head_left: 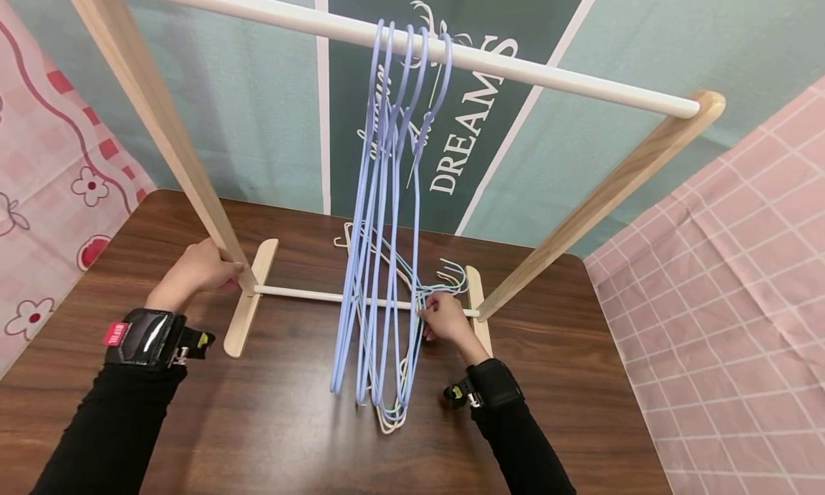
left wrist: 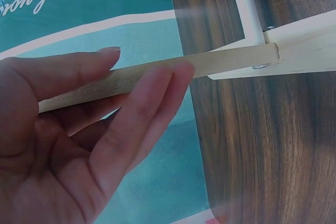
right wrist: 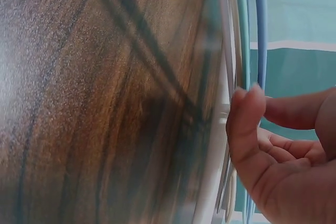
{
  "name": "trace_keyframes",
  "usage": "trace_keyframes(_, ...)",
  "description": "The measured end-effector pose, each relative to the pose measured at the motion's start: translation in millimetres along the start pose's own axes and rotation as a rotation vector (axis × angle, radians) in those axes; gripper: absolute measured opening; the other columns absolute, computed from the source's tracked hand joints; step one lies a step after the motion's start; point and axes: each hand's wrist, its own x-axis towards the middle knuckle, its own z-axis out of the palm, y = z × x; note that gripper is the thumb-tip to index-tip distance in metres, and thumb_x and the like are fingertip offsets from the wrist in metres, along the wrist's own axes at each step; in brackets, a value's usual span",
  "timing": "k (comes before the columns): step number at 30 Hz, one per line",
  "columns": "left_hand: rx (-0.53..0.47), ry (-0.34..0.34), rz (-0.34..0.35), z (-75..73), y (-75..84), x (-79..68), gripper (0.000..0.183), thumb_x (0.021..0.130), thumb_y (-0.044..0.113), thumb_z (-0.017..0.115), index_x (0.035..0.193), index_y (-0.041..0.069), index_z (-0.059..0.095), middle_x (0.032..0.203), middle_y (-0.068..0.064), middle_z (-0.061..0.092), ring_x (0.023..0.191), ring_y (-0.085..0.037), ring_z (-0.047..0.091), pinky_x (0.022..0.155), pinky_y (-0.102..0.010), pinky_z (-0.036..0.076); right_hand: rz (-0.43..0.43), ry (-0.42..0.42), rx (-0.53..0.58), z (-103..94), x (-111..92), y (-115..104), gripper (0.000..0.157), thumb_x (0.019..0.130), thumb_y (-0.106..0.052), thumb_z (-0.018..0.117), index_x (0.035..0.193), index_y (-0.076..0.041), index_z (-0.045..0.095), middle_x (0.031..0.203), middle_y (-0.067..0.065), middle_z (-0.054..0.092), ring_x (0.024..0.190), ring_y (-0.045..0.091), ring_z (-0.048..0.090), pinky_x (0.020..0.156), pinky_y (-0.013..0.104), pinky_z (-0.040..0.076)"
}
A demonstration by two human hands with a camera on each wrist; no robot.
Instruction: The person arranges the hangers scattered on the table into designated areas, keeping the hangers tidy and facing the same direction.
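Note:
A wooden garment rack stands on the table with a white top rail point(head_left: 283, 18). Several periwinkle-blue clothes hangers point(head_left: 380, 215) hang in a bunch from that rail. My left hand point(head_left: 201, 269) holds the rack's left upright point(left wrist: 226, 62) near its foot, thumb on one side and fingers on the other. Low behind the hanging bunch, my right hand point(head_left: 445, 316) has its thumb and fingertips together at a blue hanger point(right wrist: 261, 30), beside pale green and white hangers point(right wrist: 227, 35). More hangers in mixed pale colours point(head_left: 387, 427) lie on the table, partly hidden by the bunch.
A white lower bar point(head_left: 303, 293) joins the rack's wooden feet point(head_left: 241, 330). The right upright point(head_left: 580, 205) leans toward the viewer's right. Behind the brown table point(head_left: 271, 423) hangs a teal and green cloth point(head_left: 258, 122); pink cloths point(head_left: 728, 301) flank both sides.

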Motion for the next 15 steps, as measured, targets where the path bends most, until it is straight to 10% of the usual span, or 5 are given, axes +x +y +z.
trace_keyframes(15, 0.015, 0.004, 0.010, -0.8, -0.3, 1.6, 0.043, 0.090, 0.010, 0.053, 0.110, -0.026, 0.042, 0.077, -0.024, 0.064, 0.062, -0.018, 0.064, 0.056, -0.031, 0.051, 0.041, 0.020, 0.089, -4.7, -1.8, 3.9, 0.011, 0.082, 0.006, 0.061, 0.076, 0.004, 0.051, 0.053, 0.006, 0.056, 0.037, 0.016, 0.056, 0.046, 0.037, 0.052)
